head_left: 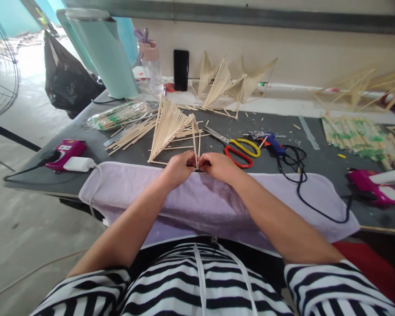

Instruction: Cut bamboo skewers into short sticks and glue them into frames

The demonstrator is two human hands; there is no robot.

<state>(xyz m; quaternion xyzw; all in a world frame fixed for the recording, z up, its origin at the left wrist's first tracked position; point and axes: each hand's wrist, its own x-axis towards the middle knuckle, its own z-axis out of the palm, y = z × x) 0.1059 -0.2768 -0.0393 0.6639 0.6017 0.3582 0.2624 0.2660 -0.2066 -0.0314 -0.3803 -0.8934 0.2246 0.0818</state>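
A model made of thin wooden sticks [171, 129] stands on the dark table, its slanted sticks fanned into a twisted surface. At its near right corner, my left hand [183, 166] and my right hand [217, 166] meet, fingers closed in a pinch around the low end of the upright sticks. The exact joint between the fingertips is partly hidden. Scissors [240, 150] with one yellow and one red handle lie just beyond my right hand. Loose wooden sticks [131, 135] are spread to the left of the model and under it.
A lilac towel [118, 184] covers the table's front edge. To the right lie a blue glue gun [274, 144] with its black cord and bagged sticks [355, 136]. Pink power sockets [66, 153], a pale green kettle [102, 52], a phone [181, 70] and finished stick models [230, 83] stand around.
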